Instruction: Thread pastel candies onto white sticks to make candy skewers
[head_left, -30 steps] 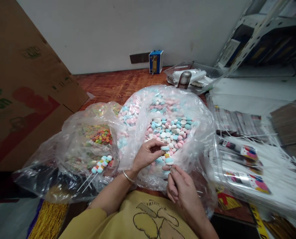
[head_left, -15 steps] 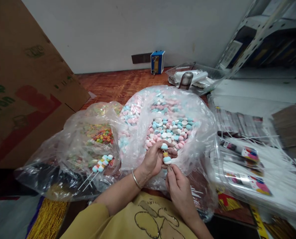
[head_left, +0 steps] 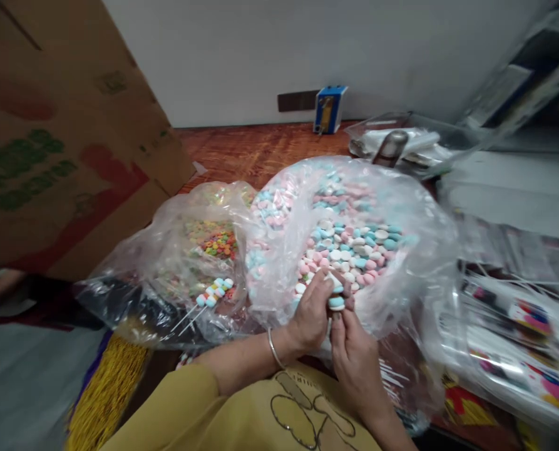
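Observation:
My left hand (head_left: 313, 316) is closed around the upper part of a candy skewer (head_left: 336, 303), its thumb against a white piece at the top. Blue-and-white pieces that look like marshmallows show between the fingers. Just below them my right hand (head_left: 353, 347) pinches the skewer's lower end; the stick itself is mostly hidden. Behind both hands lies a big open plastic bag of pink, blue and white marshmallows (head_left: 349, 247). To the left, two loaded candy skewers (head_left: 215, 292) rest on a clear bag of small colourful candy rings (head_left: 220, 243).
A large cardboard box (head_left: 72, 144) stands at the left. On the right are packs of white sticks (head_left: 504, 332), blurred. Farther back I see a blue box (head_left: 330, 109) and a clear tray (head_left: 467, 147) holding plastic wrap. Golden fringe (head_left: 107, 388) hangs at lower left.
The view has swung left, so everything sits farther right. My left fingers have closed over the top of the skewer, covering the yellow-orange middle pieces. My right hand still pinches below.

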Motion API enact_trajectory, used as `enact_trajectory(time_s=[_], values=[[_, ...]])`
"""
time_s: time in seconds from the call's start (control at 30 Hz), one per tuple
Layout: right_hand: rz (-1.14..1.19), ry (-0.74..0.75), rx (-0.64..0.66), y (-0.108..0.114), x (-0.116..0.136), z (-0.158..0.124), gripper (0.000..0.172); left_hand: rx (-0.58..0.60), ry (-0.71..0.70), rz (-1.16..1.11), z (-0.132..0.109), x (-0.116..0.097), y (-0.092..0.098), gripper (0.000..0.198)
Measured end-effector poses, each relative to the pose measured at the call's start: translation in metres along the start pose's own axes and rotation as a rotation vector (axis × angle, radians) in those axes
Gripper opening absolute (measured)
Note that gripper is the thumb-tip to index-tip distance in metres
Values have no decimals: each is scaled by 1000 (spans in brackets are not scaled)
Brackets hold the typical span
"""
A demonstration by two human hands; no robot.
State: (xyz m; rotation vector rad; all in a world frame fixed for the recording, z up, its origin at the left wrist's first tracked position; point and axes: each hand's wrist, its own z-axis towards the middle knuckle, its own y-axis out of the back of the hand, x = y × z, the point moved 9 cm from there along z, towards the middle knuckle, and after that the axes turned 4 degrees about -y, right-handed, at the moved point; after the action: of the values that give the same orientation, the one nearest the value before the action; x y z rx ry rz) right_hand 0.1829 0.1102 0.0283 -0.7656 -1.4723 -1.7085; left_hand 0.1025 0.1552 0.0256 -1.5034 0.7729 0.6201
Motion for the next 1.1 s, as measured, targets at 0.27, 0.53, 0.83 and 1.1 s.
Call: enact_trajectory(time_s=[0.27, 0.53, 0.83, 1.1], values=[[39, 139, -57, 1, 6, -12, 33, 191, -218, 583, -66, -111, 36, 65], [81, 63, 11, -15, 16, -16, 36, -442, -333, 1726, 6, -206, 216, 33], [44, 37, 30, -20, 11, -11, 34, -433, -248, 1842, 30, -201, 266, 19], [38, 230, 105, -29, 21, -4, 27, -492, -117, 1944, 61, -220, 270, 29]])
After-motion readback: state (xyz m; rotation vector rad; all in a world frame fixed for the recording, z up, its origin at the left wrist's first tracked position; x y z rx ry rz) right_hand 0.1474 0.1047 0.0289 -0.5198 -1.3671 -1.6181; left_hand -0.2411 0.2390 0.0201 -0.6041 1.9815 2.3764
